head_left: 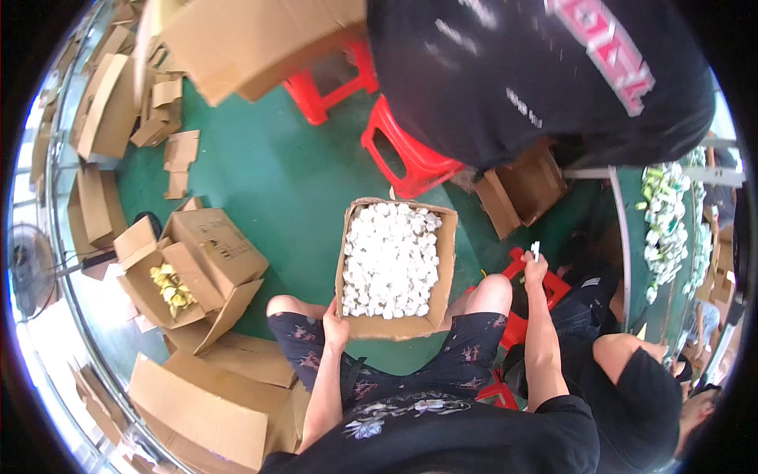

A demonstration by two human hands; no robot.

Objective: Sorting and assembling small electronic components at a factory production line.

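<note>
An open cardboard box rests between my knees, filled with many small white pieces whose exact kind I cannot make out. My left hand is closed on the box's near left corner. Out to the right, beyond my knee, my right hand is raised with its fingers pinched around a small white piece. That piece sticks up from the fingertips, apart from the box.
Red plastic stools stand ahead and to the right. A person in a black shirt bends over ahead; another person sits at my right. Open cartons lie at left, one with yellowish pieces. White-green pieces cover a line at far right.
</note>
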